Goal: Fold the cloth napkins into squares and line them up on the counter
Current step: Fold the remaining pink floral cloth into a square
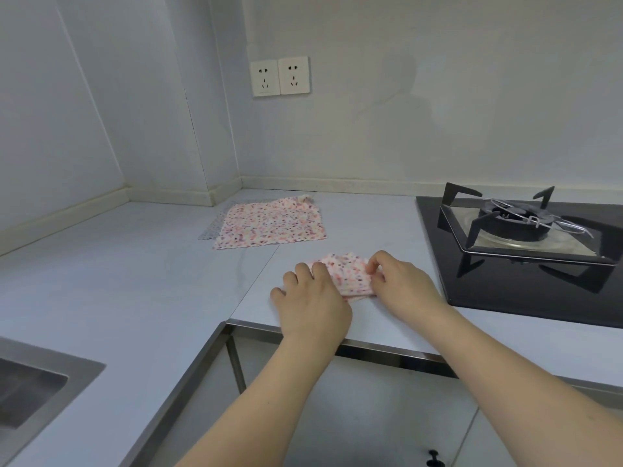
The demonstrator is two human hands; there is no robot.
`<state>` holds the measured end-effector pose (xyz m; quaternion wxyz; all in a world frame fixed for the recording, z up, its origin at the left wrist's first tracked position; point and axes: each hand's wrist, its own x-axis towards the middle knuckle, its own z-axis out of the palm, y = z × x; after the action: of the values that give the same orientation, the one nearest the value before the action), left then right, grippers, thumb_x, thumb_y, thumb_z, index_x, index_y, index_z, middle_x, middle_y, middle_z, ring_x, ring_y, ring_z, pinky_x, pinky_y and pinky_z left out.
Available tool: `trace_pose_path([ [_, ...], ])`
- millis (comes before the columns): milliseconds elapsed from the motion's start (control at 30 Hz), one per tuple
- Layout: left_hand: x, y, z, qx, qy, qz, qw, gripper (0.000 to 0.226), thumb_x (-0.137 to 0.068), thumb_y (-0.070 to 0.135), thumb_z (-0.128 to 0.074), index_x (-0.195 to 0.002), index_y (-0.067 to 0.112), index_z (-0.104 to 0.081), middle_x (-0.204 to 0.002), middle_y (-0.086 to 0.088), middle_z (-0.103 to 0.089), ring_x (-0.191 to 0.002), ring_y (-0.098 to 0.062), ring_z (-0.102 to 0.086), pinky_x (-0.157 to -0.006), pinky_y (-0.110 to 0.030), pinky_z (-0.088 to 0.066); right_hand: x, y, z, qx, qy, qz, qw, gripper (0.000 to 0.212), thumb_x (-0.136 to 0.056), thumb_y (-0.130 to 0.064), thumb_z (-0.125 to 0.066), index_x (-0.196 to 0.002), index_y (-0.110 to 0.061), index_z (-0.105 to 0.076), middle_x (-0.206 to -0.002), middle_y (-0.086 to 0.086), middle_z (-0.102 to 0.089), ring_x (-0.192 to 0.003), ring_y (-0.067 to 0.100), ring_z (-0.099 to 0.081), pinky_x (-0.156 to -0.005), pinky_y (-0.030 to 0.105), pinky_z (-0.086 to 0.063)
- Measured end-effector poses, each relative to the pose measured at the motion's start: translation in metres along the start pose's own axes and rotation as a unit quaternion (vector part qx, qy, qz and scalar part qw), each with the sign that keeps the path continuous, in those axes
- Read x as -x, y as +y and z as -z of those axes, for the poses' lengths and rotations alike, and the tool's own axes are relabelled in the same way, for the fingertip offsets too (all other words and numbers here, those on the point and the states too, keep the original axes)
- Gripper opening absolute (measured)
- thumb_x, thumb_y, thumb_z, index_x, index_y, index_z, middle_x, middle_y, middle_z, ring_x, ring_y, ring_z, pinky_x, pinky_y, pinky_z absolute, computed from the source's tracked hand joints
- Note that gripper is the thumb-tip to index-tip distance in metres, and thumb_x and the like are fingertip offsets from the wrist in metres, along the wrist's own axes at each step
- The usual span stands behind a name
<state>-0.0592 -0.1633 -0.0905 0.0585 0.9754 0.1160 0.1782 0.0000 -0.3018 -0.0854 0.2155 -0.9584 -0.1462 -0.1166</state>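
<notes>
A small folded pink-speckled napkin (349,273) lies on the pale counter (135,271) near its front edge. My left hand (312,299) presses flat on the napkin's left side, covering part of it. My right hand (401,281) pinches the napkin's right edge between thumb and fingers. Farther back, an unfolded pink-speckled napkin (271,224) lies spread flat. A grey-speckled napkin (213,225) peeks out from under its left edge, mostly hidden.
A black gas hob (526,251) with a burner grate stands just right of the folded napkin. A steel sink (30,382) is cut into the counter at lower left. Two wall sockets (280,76) sit above the back napkins. The counter's front edge runs under my forearms.
</notes>
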Motion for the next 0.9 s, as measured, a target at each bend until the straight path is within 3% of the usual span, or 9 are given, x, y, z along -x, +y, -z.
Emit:
trace_pose_path([
  [133,-0.007,-0.01,0.014,0.06,-0.138,0.0,0.989,0.052,-0.079,0.038,-0.046,-0.126,0.019,-0.037,-0.128,-0.006,-0.036,-0.122,-0.028,-0.032,-0.099,-0.042,-0.028,0.002,-0.002,0.002,-0.002,-0.001,0.0,1.0,0.02,-0.097,-0.018,-0.038,-0.108,-0.023,-0.054,-0.092,-0.002,-0.062,-0.078,0.019,-0.052,-0.064,0.031,-0.035],
  [233,-0.021,-0.03,0.036,0.223,-0.271,0.003,0.936,0.078,-0.071,0.057,-0.049,-0.142,0.033,-0.029,-0.145,0.002,-0.024,-0.137,-0.026,-0.02,-0.11,-0.044,-0.022,0.002,-0.001,0.001,-0.003,-0.01,0.001,1.0,0.021,-0.099,-0.023,-0.038,-0.109,-0.024,-0.056,-0.1,-0.003,-0.061,-0.086,0.018,-0.055,-0.069,0.031,-0.039],
  [300,-0.038,-0.041,0.038,0.359,-0.265,0.033,0.894,0.071,-0.078,0.053,-0.054,-0.143,0.036,-0.03,-0.146,0.002,-0.028,-0.136,-0.027,-0.023,-0.11,-0.047,-0.025,0.002,-0.001,-0.001,0.019,0.023,0.012,0.999,0.025,-0.1,-0.027,-0.039,-0.114,-0.022,-0.059,-0.111,0.0,-0.056,-0.095,0.021,-0.054,-0.08,0.034,-0.042],
  [367,-0.053,-0.044,0.033,0.405,-0.251,0.076,0.876,0.063,-0.078,0.043,-0.056,-0.138,0.036,-0.035,-0.141,-0.003,-0.039,-0.13,-0.029,-0.035,-0.11,-0.046,-0.03,0.005,-0.002,-0.001,0.041,0.074,0.055,0.995,0.035,-0.099,-0.038,-0.041,-0.126,-0.022,-0.056,-0.124,0.001,-0.047,-0.11,0.022,-0.048,-0.093,0.036,-0.038],
  [467,-0.067,-0.043,0.027,0.396,-0.229,0.068,0.887,0.04,-0.084,0.027,-0.054,-0.124,0.027,-0.053,-0.128,-0.005,-0.052,-0.114,-0.024,-0.049,-0.1,-0.036,-0.04,0.008,-0.009,0.002,0.034,-0.038,0.105,0.993,0.069,-0.092,-0.065,-0.034,-0.146,-0.023,-0.034,-0.149,-0.003,-0.029,-0.135,0.019,-0.03,-0.111,0.038,-0.022],
  [567,-0.079,-0.046,0.021,0.404,-0.215,0.065,0.887,0.023,-0.09,0.01,-0.054,-0.109,0.014,-0.066,-0.116,-0.003,-0.059,-0.108,-0.02,-0.051,-0.091,-0.03,-0.04,0.003,-0.009,-0.001,0.083,-0.162,0.09,0.979,0.098,-0.078,-0.084,-0.027,-0.153,-0.023,-0.013,-0.161,-0.006,-0.01,-0.146,0.015,-0.01,-0.118,0.039,-0.007],
  [667,-0.088,-0.052,0.021,0.367,-0.258,0.058,0.892,0.021,-0.087,0.02,-0.061,-0.104,0.009,-0.067,-0.117,-0.007,-0.062,-0.108,-0.023,-0.055,-0.097,-0.036,-0.042,-0.001,-0.006,-0.004,0.08,-0.198,0.082,0.973,0.115,-0.066,-0.093,-0.026,-0.154,-0.024,-0.001,-0.162,-0.008,0.003,-0.148,0.012,0.002,-0.12,0.043,0.002],
  [767,-0.092,-0.053,0.021,0.313,-0.291,0.018,0.904,0.019,-0.088,0.028,-0.063,-0.086,0.009,-0.063,-0.1,-0.009,-0.063,-0.091,-0.022,-0.055,-0.083,-0.034,-0.041,-0.002,-0.003,-0.006,0.087,-0.211,0.083,0.97,0.118,-0.063,-0.095,-0.027,-0.154,-0.025,0.004,-0.161,-0.008,0.008,-0.148,0.011,0.007,-0.12,0.044,0.005],
  [900,-0.084,-0.061,0.013,0.103,-0.204,-0.082,0.97,0.023,-0.096,0.04,-0.042,-0.079,0.027,-0.052,-0.083,0.003,-0.057,-0.09,-0.02,-0.049,-0.085,-0.039,-0.027,-0.004,-0.001,-0.006,0.091,-0.215,0.083,0.969,0.12,-0.061,-0.096,-0.025,-0.154,-0.026,0.005,-0.161,-0.009,0.009,-0.148,0.01,0.009,-0.119,0.045,0.005],
])
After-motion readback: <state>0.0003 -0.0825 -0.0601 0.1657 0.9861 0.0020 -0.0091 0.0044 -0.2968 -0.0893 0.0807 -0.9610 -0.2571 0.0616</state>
